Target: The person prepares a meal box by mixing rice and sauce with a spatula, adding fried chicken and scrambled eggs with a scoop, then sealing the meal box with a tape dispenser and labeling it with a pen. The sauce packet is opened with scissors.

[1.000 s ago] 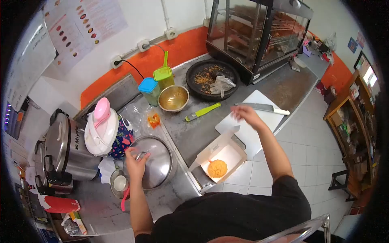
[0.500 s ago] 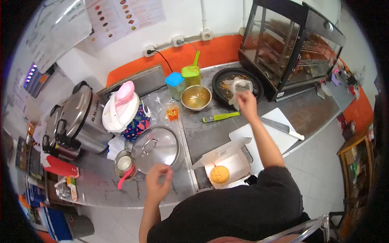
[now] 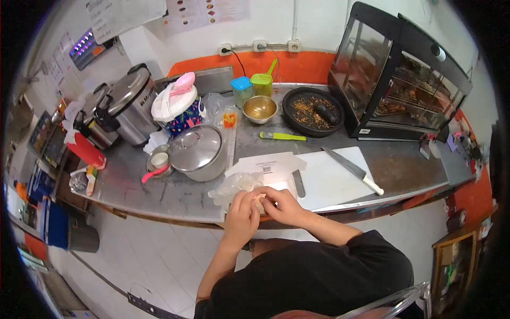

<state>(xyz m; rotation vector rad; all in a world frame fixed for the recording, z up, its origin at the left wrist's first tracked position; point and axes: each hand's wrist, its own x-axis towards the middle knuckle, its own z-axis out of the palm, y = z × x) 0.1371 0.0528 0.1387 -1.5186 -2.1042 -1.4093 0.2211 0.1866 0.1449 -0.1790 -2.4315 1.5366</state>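
Both hands meet at the counter's front edge, over an open white cardboard box (image 3: 265, 164). My left hand (image 3: 240, 212) and my right hand (image 3: 280, 204) pinch a crumpled clear plastic bag (image 3: 231, 186), which spills out to the left of the fingers. The box's lid lies flat behind my hands, and its inside is hidden by them. A white cutting board (image 3: 329, 183) lies just right of the box, with a large knife (image 3: 350, 169) resting on it.
A lidded steel pot (image 3: 199, 151) stands left of the box, beside a small cup with a pink spoon (image 3: 158, 162). Behind are a green-handled tool (image 3: 281, 136), a metal bowl (image 3: 260, 108), a black round dish (image 3: 312, 110), two rice cookers (image 3: 127, 103) and a glass display cabinet (image 3: 404, 80).
My right hand brought the clear plastic bag from the black dish down to the box. My left hand left the pot lid and joined it. The view turned left.
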